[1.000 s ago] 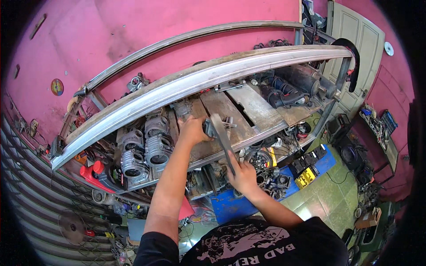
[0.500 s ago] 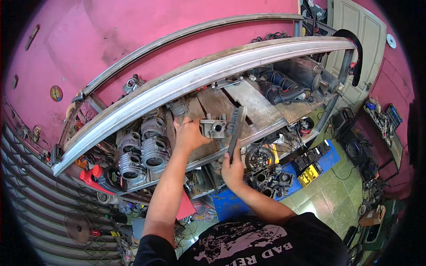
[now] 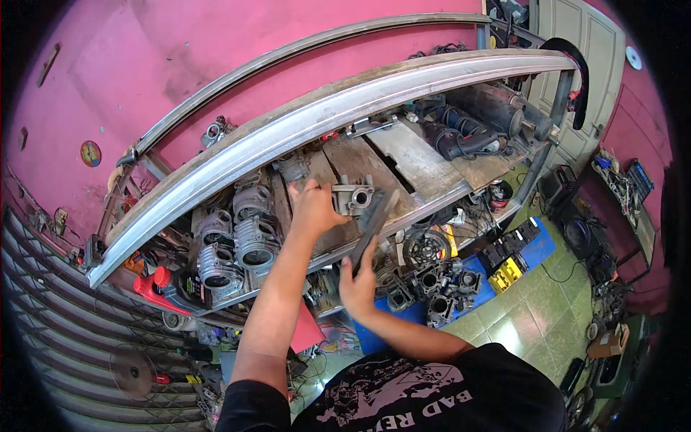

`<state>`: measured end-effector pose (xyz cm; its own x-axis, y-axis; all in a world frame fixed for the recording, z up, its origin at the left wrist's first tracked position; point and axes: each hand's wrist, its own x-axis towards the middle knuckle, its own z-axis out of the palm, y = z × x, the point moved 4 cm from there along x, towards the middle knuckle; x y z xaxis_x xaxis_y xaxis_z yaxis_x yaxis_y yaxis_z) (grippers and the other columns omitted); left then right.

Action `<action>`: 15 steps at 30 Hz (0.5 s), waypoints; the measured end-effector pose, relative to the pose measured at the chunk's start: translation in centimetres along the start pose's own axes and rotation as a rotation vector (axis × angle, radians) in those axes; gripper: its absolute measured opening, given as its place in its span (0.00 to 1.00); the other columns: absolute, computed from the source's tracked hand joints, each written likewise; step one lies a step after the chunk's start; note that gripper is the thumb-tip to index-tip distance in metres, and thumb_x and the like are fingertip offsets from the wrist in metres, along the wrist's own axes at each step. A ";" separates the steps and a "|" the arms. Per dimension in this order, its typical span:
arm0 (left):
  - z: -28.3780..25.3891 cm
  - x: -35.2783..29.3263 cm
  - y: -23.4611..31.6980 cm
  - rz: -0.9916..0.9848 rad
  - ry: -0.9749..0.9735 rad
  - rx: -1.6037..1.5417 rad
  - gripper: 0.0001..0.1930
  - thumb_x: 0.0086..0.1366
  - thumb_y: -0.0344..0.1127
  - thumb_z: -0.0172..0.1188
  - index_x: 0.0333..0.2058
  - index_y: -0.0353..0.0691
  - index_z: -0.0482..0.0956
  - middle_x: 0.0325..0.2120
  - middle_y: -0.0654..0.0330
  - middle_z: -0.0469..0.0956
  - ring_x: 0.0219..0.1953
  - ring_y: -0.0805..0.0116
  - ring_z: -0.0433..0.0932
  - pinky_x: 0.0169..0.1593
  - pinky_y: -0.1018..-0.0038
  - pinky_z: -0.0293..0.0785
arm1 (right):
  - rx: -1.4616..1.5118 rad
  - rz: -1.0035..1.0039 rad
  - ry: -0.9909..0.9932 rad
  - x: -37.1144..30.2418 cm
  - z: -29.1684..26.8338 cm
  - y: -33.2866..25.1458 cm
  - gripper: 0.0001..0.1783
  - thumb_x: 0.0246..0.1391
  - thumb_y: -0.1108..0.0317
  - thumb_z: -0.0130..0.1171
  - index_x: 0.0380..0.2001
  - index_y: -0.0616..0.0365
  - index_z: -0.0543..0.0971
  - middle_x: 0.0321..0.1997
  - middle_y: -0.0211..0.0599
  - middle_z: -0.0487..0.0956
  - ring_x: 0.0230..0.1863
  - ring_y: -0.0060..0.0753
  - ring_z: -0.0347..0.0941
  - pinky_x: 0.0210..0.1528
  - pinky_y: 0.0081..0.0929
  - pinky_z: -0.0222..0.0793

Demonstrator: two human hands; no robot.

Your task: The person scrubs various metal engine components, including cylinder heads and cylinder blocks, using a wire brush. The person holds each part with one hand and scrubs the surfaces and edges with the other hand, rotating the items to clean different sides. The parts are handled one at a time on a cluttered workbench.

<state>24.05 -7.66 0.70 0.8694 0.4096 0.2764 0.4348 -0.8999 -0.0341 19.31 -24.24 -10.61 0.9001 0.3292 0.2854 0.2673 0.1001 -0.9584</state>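
My left hand is closed round a small grey metal engine part, which looks like a cylinder head with a round port facing me. It is held up over the wooden boards of the workbench shelf. In my right hand is the handle of a dark brush, tilted with its head up and to the right. The bristles lie close to the part's right side; blur hides whether they touch it. Left of my left hand, several finned engine cylinders stand on the shelf.
A long metal rail crosses above the shelf. Power tools lie at its right end. Below, more engine parts and a yellow-and-black case sit on a blue board. Red and black bottles stand at the left.
My right hand and the brush have moved left and a little down, with the brush tilting further over. The engine part has turned slightly and shifted a little to the right.
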 end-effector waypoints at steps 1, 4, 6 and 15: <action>0.0 0.0 -0.1 0.003 0.009 -0.002 0.42 0.36 0.61 0.82 0.48 0.38 0.85 0.39 0.53 0.86 0.54 0.57 0.79 0.66 0.36 0.55 | -0.026 -0.012 -0.033 -1.5 0.0 -0.1 0.48 0.69 0.63 0.56 0.81 0.58 0.40 0.32 0.57 0.83 0.30 0.53 0.83 0.36 0.42 0.77; 0.3 -0.5 -0.6 0.004 0.024 -0.007 0.42 0.37 0.61 0.82 0.48 0.38 0.85 0.39 0.54 0.86 0.54 0.57 0.79 0.65 0.36 0.56 | 0.053 -0.020 -0.042 -1.2 -0.5 -0.8 0.48 0.69 0.67 0.56 0.80 0.60 0.40 0.39 0.54 0.84 0.35 0.44 0.82 0.41 0.36 0.77; 0.3 -0.6 -1.0 -0.010 0.029 -0.011 0.43 0.37 0.61 0.82 0.48 0.38 0.85 0.39 0.54 0.86 0.54 0.57 0.79 0.65 0.36 0.57 | 0.138 0.048 -0.041 1.8 -1.1 -1.2 0.45 0.69 0.69 0.56 0.80 0.64 0.44 0.42 0.53 0.84 0.37 0.39 0.81 0.44 0.35 0.77; -2.0 -0.1 2.1 -0.074 0.002 0.058 0.47 0.38 0.56 0.82 0.57 0.37 0.80 0.55 0.52 0.82 0.64 0.51 0.72 0.70 0.19 0.41 | 0.096 0.102 -0.221 -3.1 -4.7 0.5 0.48 0.66 0.69 0.57 0.81 0.57 0.43 0.55 0.59 0.83 0.45 0.41 0.84 0.45 0.38 0.78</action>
<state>24.42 -9.87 2.50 0.8339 0.4746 0.2817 0.5109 -0.8569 -0.0690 18.28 -29.67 -11.94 0.8207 0.5385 0.1907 0.1355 0.1408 -0.9807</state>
